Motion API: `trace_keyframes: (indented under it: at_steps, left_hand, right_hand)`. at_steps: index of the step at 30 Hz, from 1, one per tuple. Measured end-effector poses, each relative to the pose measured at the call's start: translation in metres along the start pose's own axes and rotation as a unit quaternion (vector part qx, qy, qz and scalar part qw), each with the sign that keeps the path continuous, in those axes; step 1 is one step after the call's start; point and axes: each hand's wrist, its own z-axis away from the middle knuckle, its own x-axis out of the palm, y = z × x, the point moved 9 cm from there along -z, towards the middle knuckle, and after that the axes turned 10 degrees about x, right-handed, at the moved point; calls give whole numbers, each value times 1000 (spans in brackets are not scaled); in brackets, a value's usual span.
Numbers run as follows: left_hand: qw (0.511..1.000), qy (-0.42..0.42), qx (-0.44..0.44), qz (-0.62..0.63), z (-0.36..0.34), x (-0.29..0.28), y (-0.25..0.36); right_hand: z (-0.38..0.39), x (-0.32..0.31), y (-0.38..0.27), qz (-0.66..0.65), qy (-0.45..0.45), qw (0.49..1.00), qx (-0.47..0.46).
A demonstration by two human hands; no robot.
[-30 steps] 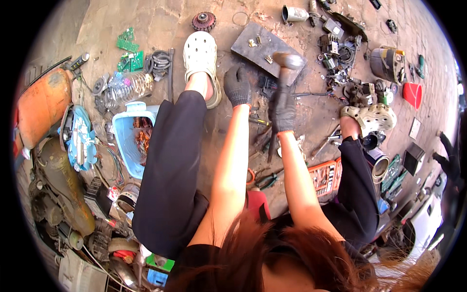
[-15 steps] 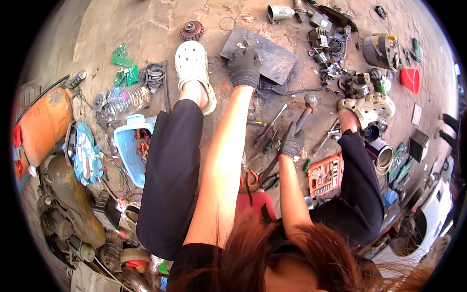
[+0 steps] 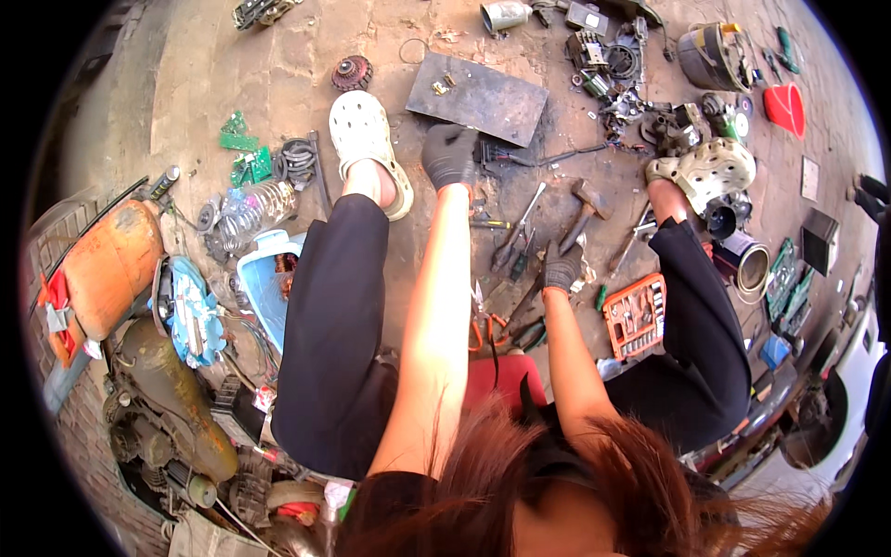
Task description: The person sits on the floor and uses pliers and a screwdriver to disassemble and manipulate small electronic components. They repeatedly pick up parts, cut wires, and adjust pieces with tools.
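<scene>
In its dark grey glove, my left hand (image 3: 447, 156) is at the near left edge of a flat dark metal plate (image 3: 497, 100); its fingers are bent and their tips hidden, so what they hold, if anything, does not show. Small brass-coloured pieces (image 3: 444, 84) lie on the plate's left part. My right hand (image 3: 561, 266), gloved too, is closed round the handle of a hammer (image 3: 585, 218), whose head is low, beside the plate's near right side. Left of the hammer lie a screwdriver (image 3: 520, 226) and orange-handled scissors or pliers (image 3: 486, 330).
An orange socket set (image 3: 636, 316) lies by my right leg. A blue basin (image 3: 264, 283) stands beyond my left leg, near green circuit boards (image 3: 249, 165). Dismantled metal parts (image 3: 622, 70), a bucket (image 3: 713, 58) and a red container (image 3: 785, 110) are at the far right.
My left hand has drawn back toward me from the brass pieces, which now lie uncovered on the plate. The right hand still holds the hammer, its head slightly lower. The view has shifted.
</scene>
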Motion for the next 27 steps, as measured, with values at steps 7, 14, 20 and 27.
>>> trace_keyframes:
  at_steps: [7,14,20,27]
  left_hand:
    - [695,-45,-346,628,119,15,95]
    - [765,-111,-296,561,194,-42,188]
    - [875,-126,-199,424,220,-79,197]
    - [955,-213,178,-103,241,-91,154]
  right_hand:
    - [9,-26,-22,-40,-80,996,-27]
    - [172,-196,-202,-331,-297,823,-353]
    - [207,-204,-174,-278,-357,823,-344]
    - [187,-124,-85,-112,-283,908,-289]
